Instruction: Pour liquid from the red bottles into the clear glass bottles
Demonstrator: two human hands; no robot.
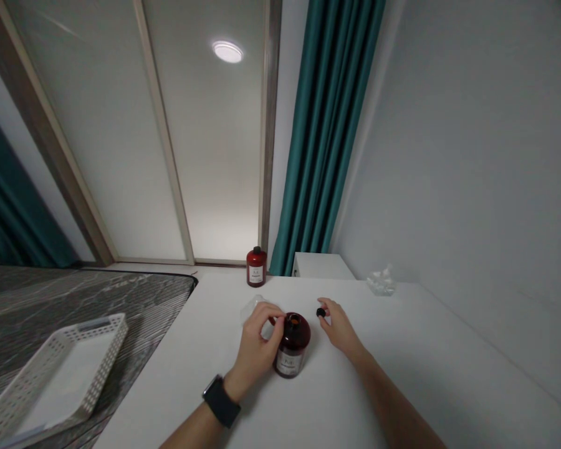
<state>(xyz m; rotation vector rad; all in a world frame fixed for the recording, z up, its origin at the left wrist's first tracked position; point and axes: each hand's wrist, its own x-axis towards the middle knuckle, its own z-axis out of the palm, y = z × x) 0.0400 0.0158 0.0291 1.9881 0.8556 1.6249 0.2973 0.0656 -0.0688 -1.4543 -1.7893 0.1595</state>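
A dark red-brown bottle (295, 337) with a white label stands upright on the white table, its round mouth uncovered. My left hand (260, 337), with a dark watch on its wrist, grips the bottle at the left side of its neck, thumb and fingers drawn together. Just to the right of the bottle, my right hand (337, 324) pinches a small black cap (321, 312) between thumb and fingers, apart from the mouth. Behind my left hand lies a piece of clear plastic (252, 307), partly hidden by the fingers.
A second red bottle (256, 268), black cap on, stands at the table's far edge. Crumpled clear plastic (381, 280) lies at the back right by the wall. Left of the white table (191, 362), a white perforated basket (98, 365) rests lower down on a grey patterned surface.
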